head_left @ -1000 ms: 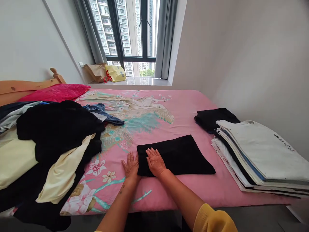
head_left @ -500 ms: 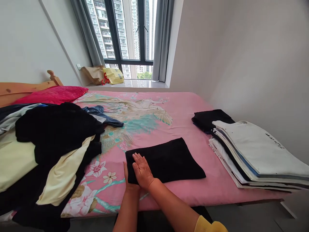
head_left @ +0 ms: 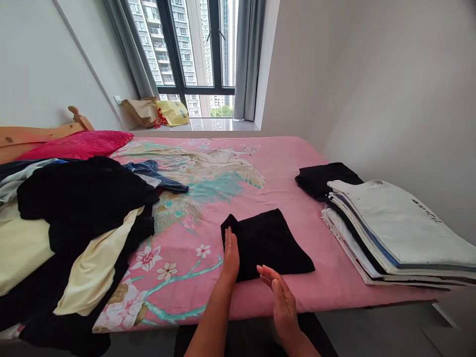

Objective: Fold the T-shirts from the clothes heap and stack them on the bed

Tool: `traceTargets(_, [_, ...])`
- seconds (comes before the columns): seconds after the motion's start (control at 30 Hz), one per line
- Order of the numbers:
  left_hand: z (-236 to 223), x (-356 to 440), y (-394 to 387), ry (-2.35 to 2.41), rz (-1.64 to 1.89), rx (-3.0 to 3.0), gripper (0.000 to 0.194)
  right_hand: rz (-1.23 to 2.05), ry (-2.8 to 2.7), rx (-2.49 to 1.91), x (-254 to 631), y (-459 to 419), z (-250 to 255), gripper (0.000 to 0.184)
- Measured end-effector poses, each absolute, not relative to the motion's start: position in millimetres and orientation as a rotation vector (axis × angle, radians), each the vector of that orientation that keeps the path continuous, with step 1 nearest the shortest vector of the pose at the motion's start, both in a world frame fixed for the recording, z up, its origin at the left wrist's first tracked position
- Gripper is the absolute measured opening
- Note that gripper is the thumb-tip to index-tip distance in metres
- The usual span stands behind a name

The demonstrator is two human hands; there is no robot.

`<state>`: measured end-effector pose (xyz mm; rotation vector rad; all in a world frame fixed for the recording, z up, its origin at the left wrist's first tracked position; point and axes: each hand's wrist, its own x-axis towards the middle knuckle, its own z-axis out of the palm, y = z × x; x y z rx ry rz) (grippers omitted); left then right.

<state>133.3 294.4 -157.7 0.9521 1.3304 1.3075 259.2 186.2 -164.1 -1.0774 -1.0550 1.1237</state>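
Note:
A folded black garment point(head_left: 271, 240) lies on the pink flowered bedsheet point(head_left: 290, 158) near the front edge of the bed. My left hand point(head_left: 230, 254) is edge-on against the garment's left fold, fingers straight and together, pressed to the cloth. My right hand point(head_left: 279, 292) hovers open just in front of the garment's near edge, fingers stretched, holding nothing.
A heap of unfolded black, cream and blue clothes point(head_left: 70, 218) covers the bed's left side. A stack of folded clothes point(head_left: 390, 228) lies at the right, with a folded black piece point(head_left: 320, 177) behind it. A red pillow point(head_left: 74, 144) and bags on the windowsill point(head_left: 156, 111) are at the back.
The black garment's left part has been folded over to the right, making it narrower. My left hand moved right with the fold; my right hand lifted off the cloth and drew back.

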Motion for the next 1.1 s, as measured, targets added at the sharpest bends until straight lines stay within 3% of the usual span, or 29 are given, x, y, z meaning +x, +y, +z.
traceTargets(0.2, [-176,164,297,1.933,0.781,1.643,0.055,1.159,-0.897,-1.315,305,133,-191,0.043])
traceTargets(0.4, [-156,127,322,2.058,0.700,1.867,0.045,1.178,-0.796,-1.388,316,120,-179,0.042])
traceTargets(0.57, [-142,101,363,1.975,0.417,2.088,0.042,1.230,-0.857,-1.354,312,127,-172,0.043])
traceTargets(0.7, [-132,93,388,1.886,0.272,2.192,0.033,1.519,-0.914,-1.309,298,150,-166,0.052])
traceTargets(0.87, [-120,89,398,1.736,0.172,2.283,0.027,1.571,-0.925,-1.420,281,203,-165,0.065])
traceTargets(0.97, [-119,89,399,1.650,0.124,2.301,0.033,1.578,-0.971,-1.571,273,230,-170,0.059])
traceTargets(1.1, [-123,89,407,1.626,0.057,2.249,0.041,1.309,-1.250,-1.688,267,245,-174,0.027])
